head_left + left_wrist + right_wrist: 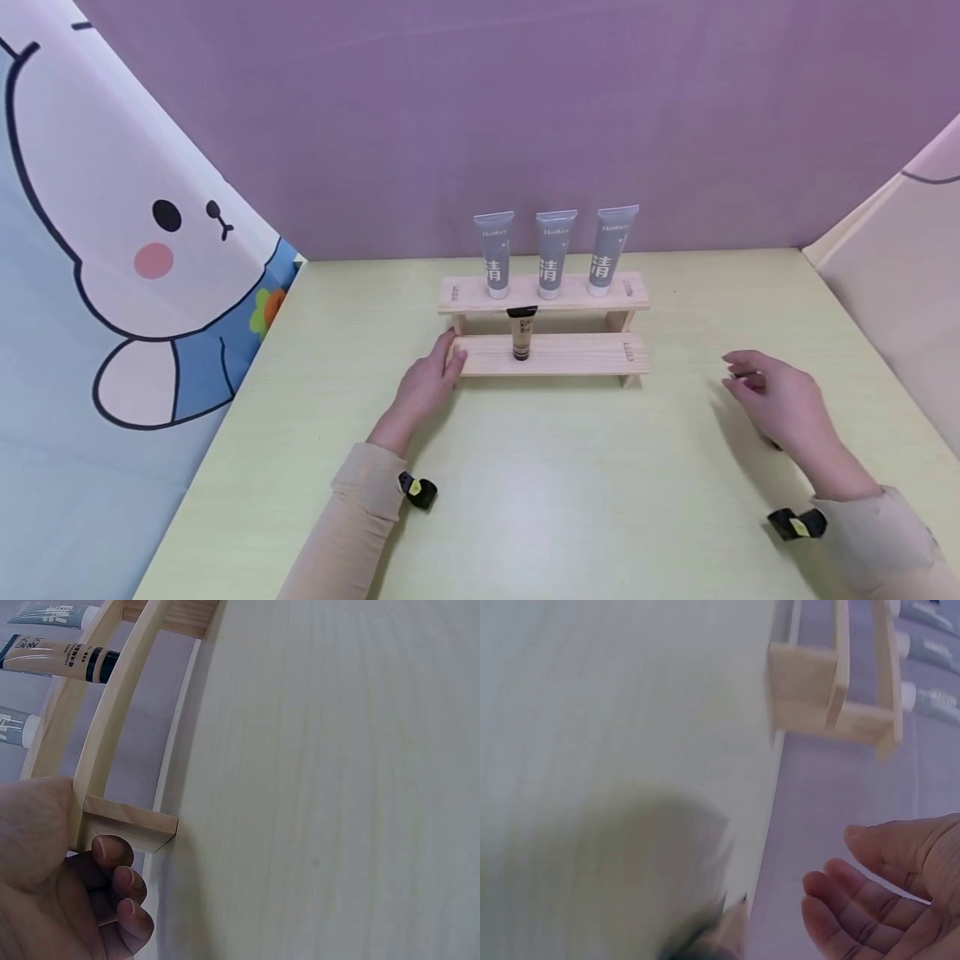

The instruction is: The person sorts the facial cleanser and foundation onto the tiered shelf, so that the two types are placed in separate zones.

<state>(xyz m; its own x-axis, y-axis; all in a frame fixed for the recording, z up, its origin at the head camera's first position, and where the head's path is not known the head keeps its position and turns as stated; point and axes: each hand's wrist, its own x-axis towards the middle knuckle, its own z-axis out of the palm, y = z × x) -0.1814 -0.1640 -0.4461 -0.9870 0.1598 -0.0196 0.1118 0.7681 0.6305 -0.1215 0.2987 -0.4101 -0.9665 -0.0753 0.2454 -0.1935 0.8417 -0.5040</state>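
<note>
At the left end of a two-step wooden rack (pixel 573 358), my left hand (pixel 429 382) grips the lower board, thumb on top and fingers curled below its edge (pixel 124 817). A small tan tube (pixel 522 335) with black ends stands on that board, left of its middle. My right hand (pixel 783 404) hovers over the table to the right of the rack, fingers loosely bent with nothing between them in the right wrist view. Close by it, another tan tube (pixel 733 930) with a dark end shows blurred; the hand mostly hides it from the head camera.
Three grey-blue tubes with white caps, the left (pixel 496 254), the middle (pixel 555 254) and the right (pixel 612 250), stand along the rack's upper board (pixel 525 292). Behind the pale table (pixel 562 483) hangs a purple cloth (pixel 525 125); a cartoon-printed cloth (pixel 120 250) hangs at left.
</note>
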